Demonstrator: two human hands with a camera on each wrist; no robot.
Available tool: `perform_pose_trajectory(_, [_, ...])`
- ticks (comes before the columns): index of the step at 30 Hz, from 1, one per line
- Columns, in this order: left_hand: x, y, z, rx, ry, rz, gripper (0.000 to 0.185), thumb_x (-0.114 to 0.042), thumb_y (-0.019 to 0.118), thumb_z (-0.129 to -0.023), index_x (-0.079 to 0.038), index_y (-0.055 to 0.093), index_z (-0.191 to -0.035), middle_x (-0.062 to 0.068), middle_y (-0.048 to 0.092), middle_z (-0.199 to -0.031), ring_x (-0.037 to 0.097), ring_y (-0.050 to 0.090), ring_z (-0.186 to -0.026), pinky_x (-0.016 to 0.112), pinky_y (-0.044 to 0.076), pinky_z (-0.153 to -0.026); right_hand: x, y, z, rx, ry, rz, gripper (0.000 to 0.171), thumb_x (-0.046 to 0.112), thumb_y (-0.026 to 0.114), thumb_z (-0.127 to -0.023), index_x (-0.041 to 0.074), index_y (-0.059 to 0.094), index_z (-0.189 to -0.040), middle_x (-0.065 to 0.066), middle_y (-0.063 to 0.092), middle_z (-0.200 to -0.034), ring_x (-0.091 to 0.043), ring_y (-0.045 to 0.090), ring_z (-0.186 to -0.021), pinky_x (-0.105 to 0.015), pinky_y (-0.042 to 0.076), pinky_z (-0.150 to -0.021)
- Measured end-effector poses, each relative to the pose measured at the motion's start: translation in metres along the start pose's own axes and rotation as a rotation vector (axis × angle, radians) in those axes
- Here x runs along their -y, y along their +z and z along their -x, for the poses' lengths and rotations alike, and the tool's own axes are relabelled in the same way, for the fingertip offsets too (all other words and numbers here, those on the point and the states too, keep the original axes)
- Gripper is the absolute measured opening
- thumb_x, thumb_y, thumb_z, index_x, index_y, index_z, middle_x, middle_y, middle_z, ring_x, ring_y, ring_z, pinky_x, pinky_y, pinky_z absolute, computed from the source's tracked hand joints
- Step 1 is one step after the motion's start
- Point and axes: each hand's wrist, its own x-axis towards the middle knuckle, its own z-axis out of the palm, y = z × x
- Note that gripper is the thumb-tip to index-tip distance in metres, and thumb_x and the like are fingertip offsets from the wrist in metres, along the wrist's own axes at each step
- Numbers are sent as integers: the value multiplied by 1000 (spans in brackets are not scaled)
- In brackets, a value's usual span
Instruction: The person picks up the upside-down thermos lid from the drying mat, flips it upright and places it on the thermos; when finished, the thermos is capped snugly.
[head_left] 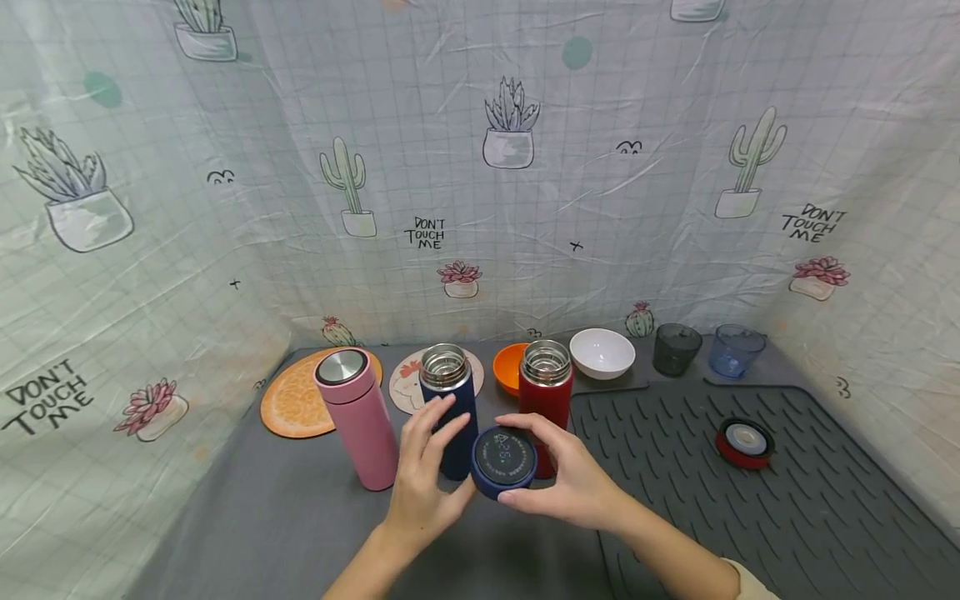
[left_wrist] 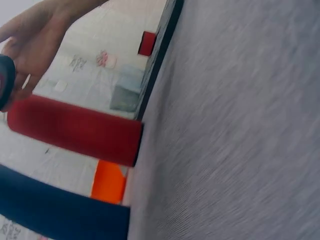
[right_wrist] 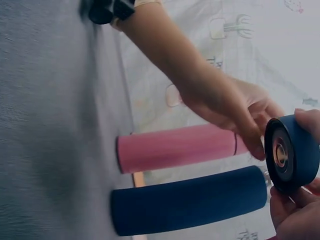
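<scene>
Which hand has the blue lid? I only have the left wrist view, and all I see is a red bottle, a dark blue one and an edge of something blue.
Observer: The right hand grips the blue lid; the left hand touches its edge.
Operator: Is the blue bottle open?
Observer: Yes, the blue bottle stands uncapped, its steel mouth showing.
Operator: And the red bottle?
Observer: The red bottle is uncapped too; a red lid lies apart on the ribbed mat.
Operator: Anything else capped?
Observer: The pink bottle has its lid on.
</scene>
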Motion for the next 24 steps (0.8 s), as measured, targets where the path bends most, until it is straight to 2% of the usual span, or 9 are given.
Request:
perform_pose_trajectory(2, [5,-3,-2,-12,-86,-16,57,-38,60,-86,4,50,-123,22,41,-133,37,34,-122,37,23,-106,4,0,-8,-11,-17,-16,65,10,77,-73,10,45,-129,-3,52,-123,-19,55,-104,-33,47,-87])
perform_pose_trajectory(5, [13,-4,-5,-33,-219,-5,70,-39,64,-82,3,39,-133,20,34,-138,35,30,-125,33,28,-103,8,3,-21,-34,-51,-16,64,8,76,-74,10,45,-130,-3,52,-124,-20,54,-105,-32,45,-90])
perform_pose_trajectory(9, [21,-1,-10,-53,-390,53,87,-22,79,-71,-3,28,-140,14,29,-143,28,27,-129,37,37,-96,14,9,-41,-63,-74,-49,65,1,75,-73,4,44,-130,-7,50,-126,-20,52,-109,-31,42,-93])
perform_pose_trajectory(11, [22,2,-14,-53,-447,91,92,-10,81,-67,-1,26,-140,16,27,-143,28,28,-128,44,38,-95,21,12,-51,-89,-81,-77,63,-4,73,-73,-1,43,-129,-12,49,-127,-22,50,-112,-29,41,-95])
perform_pose_trajectory(13, [22,5,-16,-47,-497,123,91,-3,80,-67,3,25,-139,20,26,-142,31,27,-128,50,37,-94,27,16,-61,-122,-85,-103,63,-9,71,-73,-5,42,-128,-16,47,-127,-25,49,-113,-30,39,-96])
perform_pose_trajectory(16, [22,7,-18,-27,-549,168,86,0,77,-70,8,24,-137,26,29,-138,36,31,-125,53,35,-94,36,22,-74,-183,-81,-77,61,-10,69,-73,-8,42,-127,-20,47,-126,-27,49,-111,-32,40,-95])
perform_pose_trajectory(20, [27,9,-14,5,-613,233,78,-1,74,-74,5,28,-135,22,38,-132,33,41,-118,49,36,-95,36,27,-87,-233,-63,-27,60,-6,70,-74,-6,42,-128,-18,47,-126,-26,49,-108,-35,44,-92])
perform_pose_trajectory(24, [32,8,-10,47,-665,296,71,-3,72,-77,2,30,-134,19,44,-129,31,47,-114,49,38,-95,28,30,-96,-255,-72,-34,60,-5,70,-75,-6,42,-128,-19,48,-125,-27,50,-106,-36,45,-90])
